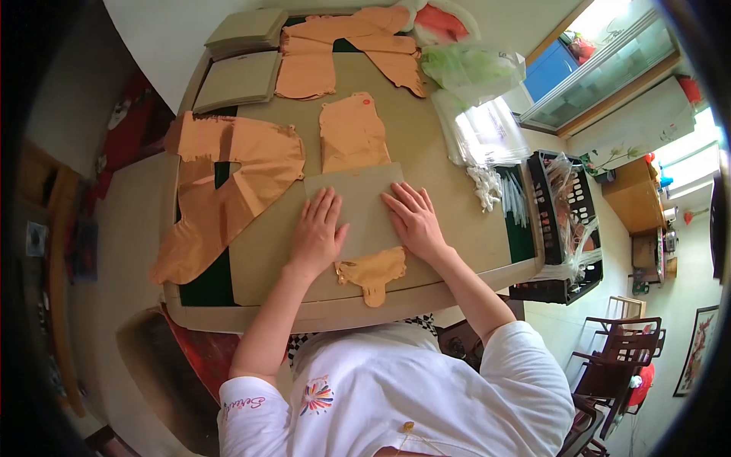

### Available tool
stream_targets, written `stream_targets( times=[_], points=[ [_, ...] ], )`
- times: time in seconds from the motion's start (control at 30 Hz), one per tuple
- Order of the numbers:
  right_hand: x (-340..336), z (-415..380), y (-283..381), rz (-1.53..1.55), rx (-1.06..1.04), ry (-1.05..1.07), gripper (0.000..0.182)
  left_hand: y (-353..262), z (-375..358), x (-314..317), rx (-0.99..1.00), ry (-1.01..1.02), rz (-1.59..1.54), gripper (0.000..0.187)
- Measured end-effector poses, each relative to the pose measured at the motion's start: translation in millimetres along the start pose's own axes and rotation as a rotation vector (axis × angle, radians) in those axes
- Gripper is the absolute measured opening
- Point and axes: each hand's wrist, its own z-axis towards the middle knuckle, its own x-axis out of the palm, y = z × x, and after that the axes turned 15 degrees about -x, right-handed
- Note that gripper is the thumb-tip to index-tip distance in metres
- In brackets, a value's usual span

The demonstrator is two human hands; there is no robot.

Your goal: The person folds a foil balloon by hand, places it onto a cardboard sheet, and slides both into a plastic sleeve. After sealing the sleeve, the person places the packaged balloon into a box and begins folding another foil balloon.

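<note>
A grey-brown cardboard sheet (363,217) lies on a flat copper-coloured foil piece, which looks like a deflated foil balloon (352,137). The foil shows beyond the sheet's far edge, and a scalloped end with a small tab sticks out at the near edge. My left hand (320,230) rests flat on the sheet's left side, fingers stretched out and holding nothing. On the right edge lies my right hand (416,223), also flat with its fingers extended. The middle of the foil is hidden under the cardboard.
More copper foil pieces lie at the left (236,167) and far side (308,61). Two cardboard stacks (237,80) stand far left. Clear plastic sleeves (487,133), white bits (485,186) and thin straws (515,199) lie right, beside a black crate (556,206).
</note>
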Motion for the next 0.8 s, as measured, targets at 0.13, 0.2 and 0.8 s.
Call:
stream_targets(
  times=[0.13,0.2,0.8],
  points=[
    [-0.6,1.1,7.4,-0.057,0.001,-0.022,0.036,-1.0,5.6,-7.1,-0.019,0.059,0.014,0.055],
    [-1.7,3.4,5.6,-0.037,-0.003,-0.053,0.032,-1.6,9.6,-8.0,-0.017,0.078,-0.005,0.056],
    [30.6,151.6,-99.0,0.273,0.554,0.018,0.021,0.4,7.6,-3.6,0.01,0.041,0.066,0.058]
  ],
)
